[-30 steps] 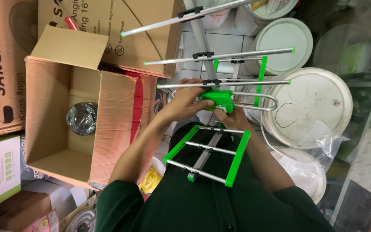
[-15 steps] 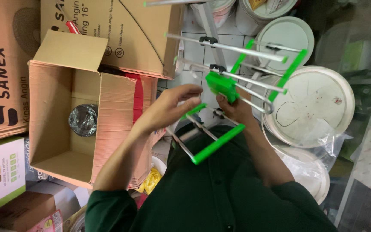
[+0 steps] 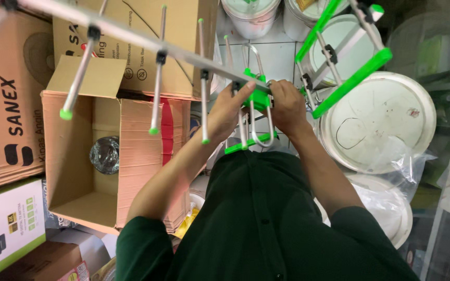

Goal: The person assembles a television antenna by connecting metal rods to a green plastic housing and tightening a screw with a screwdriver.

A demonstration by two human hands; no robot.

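The person wears a dark green shirt (image 3: 266, 229) with short sleeves. The cloth is plain, with no pattern or print that shows. A placket runs straight down the middle of the front, and two small dark buttons sit on it, one below the other. The left sleeve (image 3: 141, 244) ends in a rounded hem above the elbow; the right sleeve (image 3: 360, 229) ends likewise, its edge slightly folded. Both forearms are bare below the sleeves. The left hand (image 3: 230, 112) and the right hand (image 3: 287, 106) are bare as well: no gloves, rings, watch or bands show on the fingers or wrists.
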